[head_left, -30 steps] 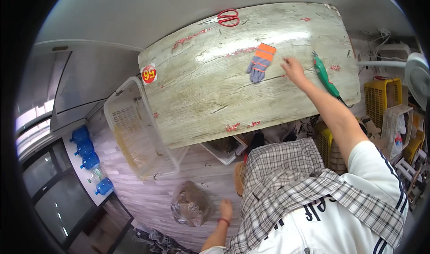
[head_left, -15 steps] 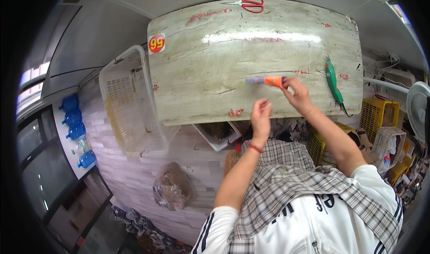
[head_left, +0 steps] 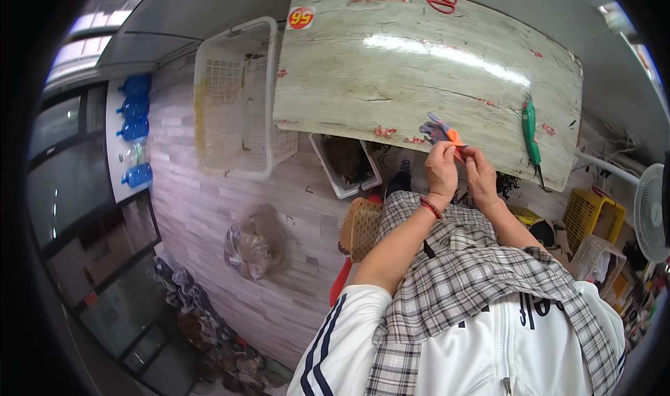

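Since half a second ago, the grey-and-orange glove (head_left: 454, 136) has come nearer the person, to the near edge of the tabletop (head_left: 335, 89), and the left hand (head_left: 442, 171) has joined the right hand (head_left: 481, 178) at it. In the head view, both hands are close together, their fingers closed on the orange cuff, one hand on either side; the grey finger end points away from the body, over the near part of the tabletop. Red-handled scissors (head_left: 441, 2) lie at the far edge, and a green corded tool (head_left: 531, 132) lies toward the right end, apart from the hands. Left of the tabletop stands a white basket (head_left: 271, 103); a white tray (head_left: 326, 167) with dark contents is partly under the near edge. On the floor sits a filled plastic bag (head_left: 252, 246). Yellow crates (head_left: 593, 216) and a white fan (head_left: 650, 213) stand at the right.
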A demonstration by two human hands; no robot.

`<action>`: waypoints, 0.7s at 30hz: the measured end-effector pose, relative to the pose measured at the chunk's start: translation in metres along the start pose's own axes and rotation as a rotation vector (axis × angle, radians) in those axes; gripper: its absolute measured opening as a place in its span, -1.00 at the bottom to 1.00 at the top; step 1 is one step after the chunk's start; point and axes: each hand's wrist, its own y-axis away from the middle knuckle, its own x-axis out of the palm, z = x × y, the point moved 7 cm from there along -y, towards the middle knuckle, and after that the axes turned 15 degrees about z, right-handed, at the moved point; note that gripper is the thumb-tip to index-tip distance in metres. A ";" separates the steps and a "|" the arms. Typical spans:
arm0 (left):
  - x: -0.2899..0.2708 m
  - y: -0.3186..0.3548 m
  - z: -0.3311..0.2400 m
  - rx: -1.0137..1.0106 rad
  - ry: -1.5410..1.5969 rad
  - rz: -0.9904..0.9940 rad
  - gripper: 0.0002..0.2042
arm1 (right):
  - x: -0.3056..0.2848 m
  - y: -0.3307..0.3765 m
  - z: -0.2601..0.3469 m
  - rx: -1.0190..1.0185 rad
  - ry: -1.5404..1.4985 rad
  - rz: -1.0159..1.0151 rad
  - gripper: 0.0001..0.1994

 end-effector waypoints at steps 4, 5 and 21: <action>0.019 0.031 -0.057 0.318 -0.302 0.116 -0.94 | 0.018 -0.002 -0.065 0.289 0.275 0.398 -0.73; 0.023 0.037 -0.055 0.299 -0.389 0.128 -0.96 | 0.009 -0.012 -0.047 0.145 -0.052 0.287 -0.77; 0.012 0.036 -0.090 0.173 0.312 0.286 -0.88 | 0.003 -0.053 0.031 -0.024 -1.039 0.379 -0.81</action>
